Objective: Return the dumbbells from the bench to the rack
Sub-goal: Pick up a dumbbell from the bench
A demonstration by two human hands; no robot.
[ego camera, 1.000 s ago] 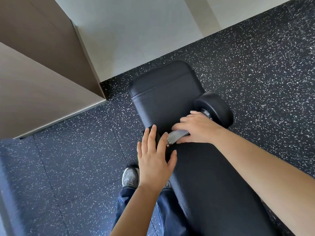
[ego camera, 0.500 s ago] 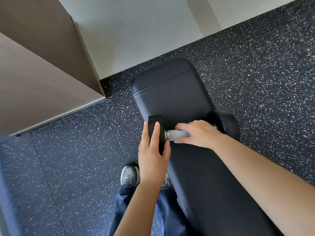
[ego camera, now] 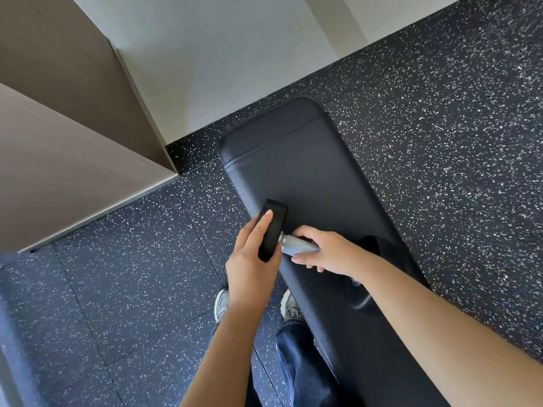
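Down beside the bench, a person in blue jeans (ego camera: 296, 365) and grey trainers (ego camera: 221, 302) stands on the speckled rubber floor (ego camera: 117, 289). Just ahead, the left hand (ego camera: 249, 265) lies with straight fingers flat against the outer face of one black end of the dumbbell (ego camera: 296, 247), while the right hand (ego camera: 329, 254) is wrapped round its knurled steel handle. The dumbbell sits crosswise over the black padded bench (ego camera: 308, 171), near the pad's left edge; I can't tell whether it rests on it. Beyond stand a pale wall (ego camera: 220, 54) and a brown wooden panel (ego camera: 58, 157).
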